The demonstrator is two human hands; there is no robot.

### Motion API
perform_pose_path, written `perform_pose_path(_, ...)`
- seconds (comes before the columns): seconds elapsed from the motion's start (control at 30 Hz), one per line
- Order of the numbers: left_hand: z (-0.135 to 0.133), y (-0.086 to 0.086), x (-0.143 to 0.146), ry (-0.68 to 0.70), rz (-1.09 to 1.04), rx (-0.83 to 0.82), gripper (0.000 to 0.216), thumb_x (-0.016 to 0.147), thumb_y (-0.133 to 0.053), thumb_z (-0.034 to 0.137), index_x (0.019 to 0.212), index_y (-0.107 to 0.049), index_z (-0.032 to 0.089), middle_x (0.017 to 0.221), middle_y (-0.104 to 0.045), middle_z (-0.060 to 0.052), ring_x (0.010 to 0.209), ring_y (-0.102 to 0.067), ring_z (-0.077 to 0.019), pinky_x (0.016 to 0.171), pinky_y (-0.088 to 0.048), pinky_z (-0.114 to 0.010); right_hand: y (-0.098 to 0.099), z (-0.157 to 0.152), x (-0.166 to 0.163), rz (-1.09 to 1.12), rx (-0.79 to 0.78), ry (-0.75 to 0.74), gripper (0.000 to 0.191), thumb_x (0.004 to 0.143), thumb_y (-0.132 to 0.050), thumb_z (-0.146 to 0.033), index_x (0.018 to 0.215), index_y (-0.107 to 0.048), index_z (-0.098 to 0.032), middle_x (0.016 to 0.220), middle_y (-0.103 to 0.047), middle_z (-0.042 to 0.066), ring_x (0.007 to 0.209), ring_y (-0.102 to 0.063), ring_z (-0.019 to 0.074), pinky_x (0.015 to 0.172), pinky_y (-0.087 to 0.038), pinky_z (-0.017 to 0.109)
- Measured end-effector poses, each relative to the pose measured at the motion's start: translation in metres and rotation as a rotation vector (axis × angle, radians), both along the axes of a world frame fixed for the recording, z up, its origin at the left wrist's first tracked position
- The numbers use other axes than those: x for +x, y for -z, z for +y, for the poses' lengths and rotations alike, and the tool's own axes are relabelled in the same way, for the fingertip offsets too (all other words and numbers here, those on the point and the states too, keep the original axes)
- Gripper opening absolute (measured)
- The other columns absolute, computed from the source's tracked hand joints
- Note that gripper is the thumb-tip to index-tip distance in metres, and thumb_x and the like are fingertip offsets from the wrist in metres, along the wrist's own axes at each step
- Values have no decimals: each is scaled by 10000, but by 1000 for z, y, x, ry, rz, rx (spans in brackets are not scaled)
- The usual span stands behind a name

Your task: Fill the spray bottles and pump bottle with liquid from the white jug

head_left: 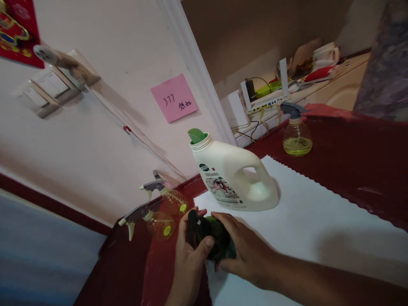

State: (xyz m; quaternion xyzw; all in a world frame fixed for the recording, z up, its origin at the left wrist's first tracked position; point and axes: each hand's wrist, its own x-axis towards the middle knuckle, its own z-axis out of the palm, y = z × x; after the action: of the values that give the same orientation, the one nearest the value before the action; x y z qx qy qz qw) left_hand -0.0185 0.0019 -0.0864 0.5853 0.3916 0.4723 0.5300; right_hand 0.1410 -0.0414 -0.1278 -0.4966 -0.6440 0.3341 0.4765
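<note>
Both my hands hold a dark green spray bottle [219, 239] over the near left edge of the white sheet [321, 208]. Around its dark head, my left hand [192, 255] is closed, the thumb lying across the front. My right hand [244, 246] wraps the rounded body from the other side. The bottle is dim, and the fingers hide part of it. Just beyond stands a large cream detergent jug [236, 178] with a side handle. A green spout [196, 135] shows in its mouth, with no cap over it.
Two clear spray bottles [174, 197] with yellow stickers are at the left by the wall. Another spray bottle [297, 138], with yellow liquid in it, stands on the dark red tabletop [360, 157] at the right. Behind are a white router [266, 102] and cables.
</note>
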Motion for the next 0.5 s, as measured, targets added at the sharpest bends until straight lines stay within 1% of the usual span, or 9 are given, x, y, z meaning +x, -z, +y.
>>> perform_pose_path(0.1, -1, -7, 7, -96, 41, 61, 541, 663, -927, 424, 1112, -676, 254, 1105, -740, -46, 975, -700, -214, 804, -575, -265, 0, -1, 1, -9, -17, -6, 1067, 613, -932, -103, 1526, -381, -143, 1501, -458, 126, 1353, -439, 286, 1169, -371, 464)
perform_pose_path(0.17, -3, -8, 10, -128, 71, 52, 463, 690, -906, 441, 1042, -696, 227, 986, -743, -37, 906, -697, -208, 776, -570, -268, 1, -2, 1, -10, -12, -2, 1062, 618, -917, -86, 1530, -375, -142, 1512, -447, 127, 1368, -428, 284, 1178, -361, 467)
perform_pose_path(0.2, -3, -8, 10, -132, 75, 33, 444, 705, -892, 459, 1030, -707, 220, 968, -746, -42, 906, -700, -218, 784, -571, -286, 1, -2, 1, -10, -7, -4, 1059, 618, -909, -76, 1529, -374, -142, 1514, -447, 127, 1370, -429, 282, 1179, -360, 467)
perform_pose_path(0.23, -3, -6, 9, -142, 75, 14, 445, 715, -879, 484, 1033, -719, 217, 983, -752, -55, 932, -703, -237, 807, -572, -309, 1, -2, 1, -9, -2, -4, 1056, 618, -904, -71, 1528, -375, -148, 1512, -450, 125, 1369, -432, 282, 1179, -362, 468)
perform_pose_path(0.3, -3, 0, 4, -208, 100, -3, 501, 698, -871, 551, 1050, -746, 216, 1089, -754, -87, 1054, -689, -288, 882, -561, -352, 1, -1, 1, -1, 16, 0, 1053, 615, -911, -78, 1523, -386, -175, 1502, -463, 117, 1360, -444, 288, 1173, -370, 478)
perform_pose_path(0.37, -2, 6, -2, -275, 153, -6, 561, 686, -857, 613, 1076, -768, 220, 1208, -733, -108, 1202, -632, -333, 969, -530, -377, 1, -1, 1, 10, 42, -6, 1039, 629, -909, -94, 1522, -392, -215, 1502, -465, 108, 1361, -448, 298, 1168, -374, 492)
perform_pose_path(0.4, -2, 8, -5, -269, 174, -15, 569, 707, -834, 633, 1095, -773, 222, 1261, -718, -113, 1270, -594, -342, 1012, -508, -379, 1, -1, 1, 15, 54, -8, 1036, 633, -906, -96, 1523, -392, -227, 1500, -467, 105, 1361, -450, 301, 1167, -374, 495)
perform_pose_path(0.43, -1, 9, -7, -224, 177, -29, 567, 742, -805, 640, 1125, -770, 224, 1303, -703, -117, 1316, -565, -345, 1042, -492, -380, 1, -1, 1, 18, 62, -9, 1037, 634, -904, -97, 1525, -390, -229, 1498, -469, 107, 1360, -451, 304, 1166, -374, 498)
perform_pose_path(0.5, -2, 7, -7, -72, 125, -34, 553, 800, -770, 608, 1211, -735, 240, 1358, -678, -119, 1337, -558, -340, 1052, -491, -386, 2, -1, 0, 17, 53, -7, 1052, 627, -908, -97, 1530, -380, -213, 1497, -467, 117, 1357, -452, 307, 1161, -376, 502)
